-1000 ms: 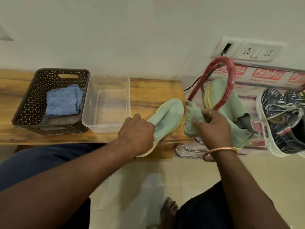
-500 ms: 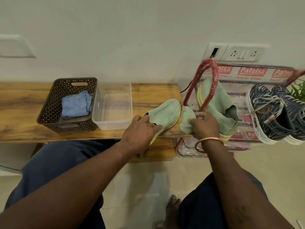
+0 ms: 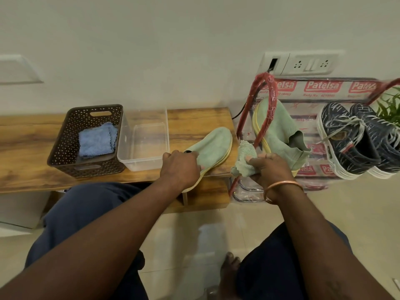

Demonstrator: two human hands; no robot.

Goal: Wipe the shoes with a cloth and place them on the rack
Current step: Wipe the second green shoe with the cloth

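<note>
Left hand hides the heel of the green shoe, maybe gripping it; right hand squeezes a cloth.

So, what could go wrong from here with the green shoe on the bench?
The green shoe hangs its heel past the front edge of the bench; if the left hand loosens, it may tip to the floor. The right hand grips the cloth close to the rack, so a wide wipe could bump the other green shoe leaning there.
</note>
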